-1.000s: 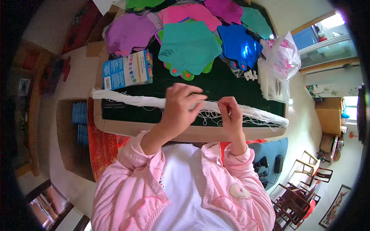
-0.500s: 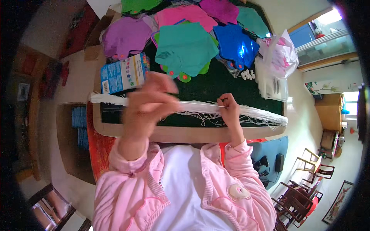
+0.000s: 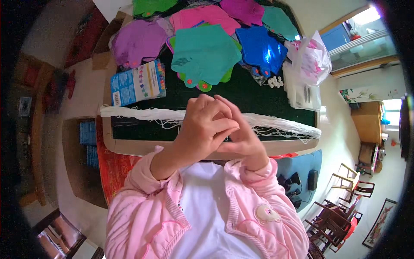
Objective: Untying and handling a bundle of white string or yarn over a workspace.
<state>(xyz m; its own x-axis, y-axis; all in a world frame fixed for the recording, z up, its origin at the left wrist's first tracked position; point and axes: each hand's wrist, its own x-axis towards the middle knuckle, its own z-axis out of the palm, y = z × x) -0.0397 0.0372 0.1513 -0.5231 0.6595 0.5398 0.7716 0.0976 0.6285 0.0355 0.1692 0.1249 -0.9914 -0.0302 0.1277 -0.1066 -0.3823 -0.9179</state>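
My two hands meet in front of me over a long bundle of white string [image 3: 284, 125] that lies across the near part of the dark green table top. My left hand [image 3: 202, 123] is closed, its thumb and forefinger pinched by the right palm; a strand of the string appears to be at the tips, too thin to see clearly. My right hand [image 3: 245, 137] stands just behind and beside it, fingers stretched up to the left and thumb held apart. Part of its fingers is hidden behind the left hand.
Stacked flat shaped pieces lie at the back: teal [image 3: 207, 52], purple [image 3: 140, 43], blue [image 3: 262, 49] and pink [image 3: 205, 18]. A blue-and-white printed package [image 3: 136, 84] is at left. Clear bags [image 3: 302, 90] and small white coils [image 3: 275, 82] sit at right. The table has a tan edge [image 3: 142, 146].
A strand stretched between my hands before. My left hand has moved right and my right hand slightly left, so they now meet. The right fingers have straightened.
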